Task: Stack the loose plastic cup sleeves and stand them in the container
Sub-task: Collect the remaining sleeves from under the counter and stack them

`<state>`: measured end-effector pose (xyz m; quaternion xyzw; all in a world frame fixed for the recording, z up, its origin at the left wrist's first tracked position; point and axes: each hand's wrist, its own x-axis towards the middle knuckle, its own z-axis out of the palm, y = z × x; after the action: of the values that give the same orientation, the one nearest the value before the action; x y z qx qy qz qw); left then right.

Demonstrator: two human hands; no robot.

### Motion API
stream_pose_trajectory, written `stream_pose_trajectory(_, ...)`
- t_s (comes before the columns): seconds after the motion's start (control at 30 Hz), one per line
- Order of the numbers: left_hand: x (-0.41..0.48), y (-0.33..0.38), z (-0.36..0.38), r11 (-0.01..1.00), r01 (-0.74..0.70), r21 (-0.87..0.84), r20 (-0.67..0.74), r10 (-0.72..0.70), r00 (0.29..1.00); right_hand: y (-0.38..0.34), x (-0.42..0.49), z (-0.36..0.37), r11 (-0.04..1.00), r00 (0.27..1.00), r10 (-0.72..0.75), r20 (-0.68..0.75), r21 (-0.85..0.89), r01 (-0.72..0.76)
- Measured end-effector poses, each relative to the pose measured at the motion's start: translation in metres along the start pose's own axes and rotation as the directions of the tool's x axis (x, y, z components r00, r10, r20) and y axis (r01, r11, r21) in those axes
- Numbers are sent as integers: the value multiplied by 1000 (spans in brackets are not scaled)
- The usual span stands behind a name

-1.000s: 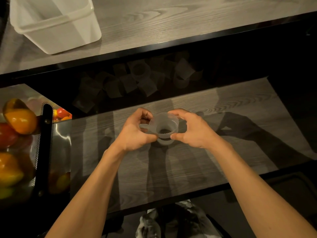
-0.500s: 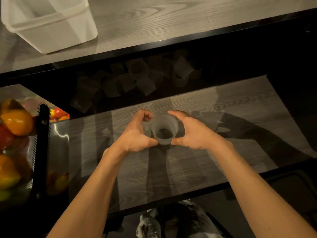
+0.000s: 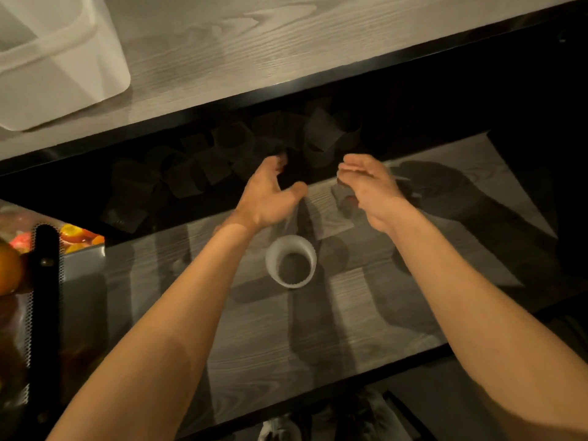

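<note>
Both hands are empty with fingers spread: the left hand point(image 3: 265, 198) and the right hand point(image 3: 370, 189) reach apart toward a heap of loose cup sleeves point(image 3: 229, 157) lying in deep shadow, too dark to count exactly. One stacked sleeve point(image 3: 291, 261) stands upright on the grey wood-grain desk point(image 3: 318, 345) between the forearms, touching neither hand. One white plastic container point(image 3: 60, 62) sits on the upper surface at far left, and no writing can be read anywhere.
</note>
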<state>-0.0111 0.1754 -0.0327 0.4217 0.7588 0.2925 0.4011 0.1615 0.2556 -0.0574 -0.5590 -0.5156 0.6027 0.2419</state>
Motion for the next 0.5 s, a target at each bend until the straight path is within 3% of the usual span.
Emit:
stream_pose_trajectory(0.13,31,21,9,985,173,19,6,-173,985,-7,38,6,1000,994,12,-112,-25,-15)
stream_pose_trajectory(0.27,60,27,17,955,263,140,102,-278,955,-13,66,14,988,980,144,-139,-27,-149)
stream_pose_trajectory(0.4,84,28,29,971,236,40,223,-239,945,-15,85,16,972,964,233,-125,2,-234)
stream_pose_trajectory(0.5,95,25,35,980,197,-39,138,-190,972,-14,91,17,964,956,262,-131,74,-255)
